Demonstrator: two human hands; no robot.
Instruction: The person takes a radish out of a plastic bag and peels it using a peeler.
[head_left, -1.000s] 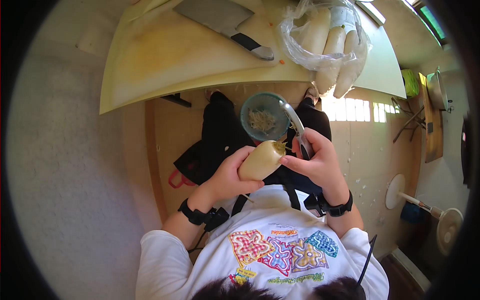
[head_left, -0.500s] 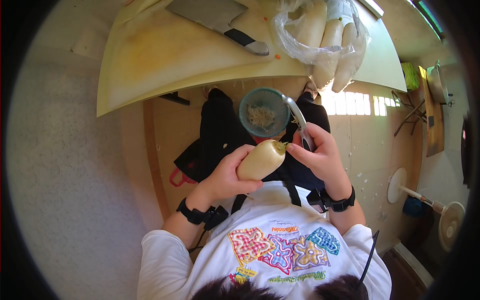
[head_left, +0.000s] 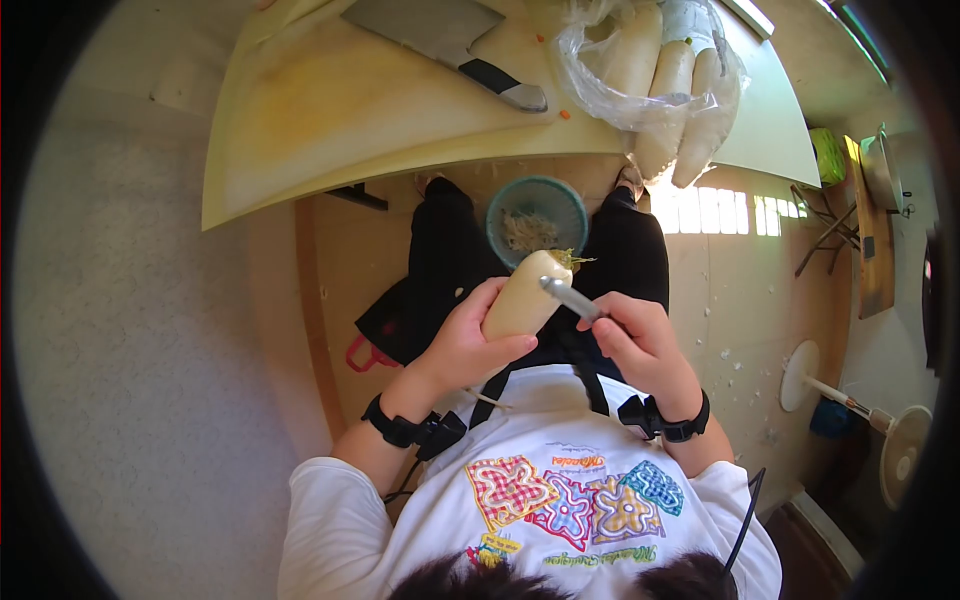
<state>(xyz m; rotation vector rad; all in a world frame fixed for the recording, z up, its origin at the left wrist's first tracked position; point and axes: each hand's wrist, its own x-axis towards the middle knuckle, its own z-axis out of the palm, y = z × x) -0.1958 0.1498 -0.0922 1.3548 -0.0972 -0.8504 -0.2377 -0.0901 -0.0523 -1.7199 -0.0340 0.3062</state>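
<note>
My left hand (head_left: 462, 345) grips a pale white radish (head_left: 524, 296) by its lower half, root end tilted up and away from me. My right hand (head_left: 635, 338) holds a metal peeler (head_left: 568, 296), whose head rests against the upper side of the radish. Both hands hover over my lap, just above a teal bowl (head_left: 538, 215) with peel scraps on the floor between my feet.
A pale cutting table (head_left: 330, 110) stands ahead with a cleaver (head_left: 450, 45) on it. A clear plastic bag of more white radishes (head_left: 665, 75) hangs over its right edge. A floor fan (head_left: 860, 410) lies to the right, a grey wall to the left.
My right hand has swung the peeler down from pointing at the bowl onto the radish's side. My left hand has tilted the radish more upright.
</note>
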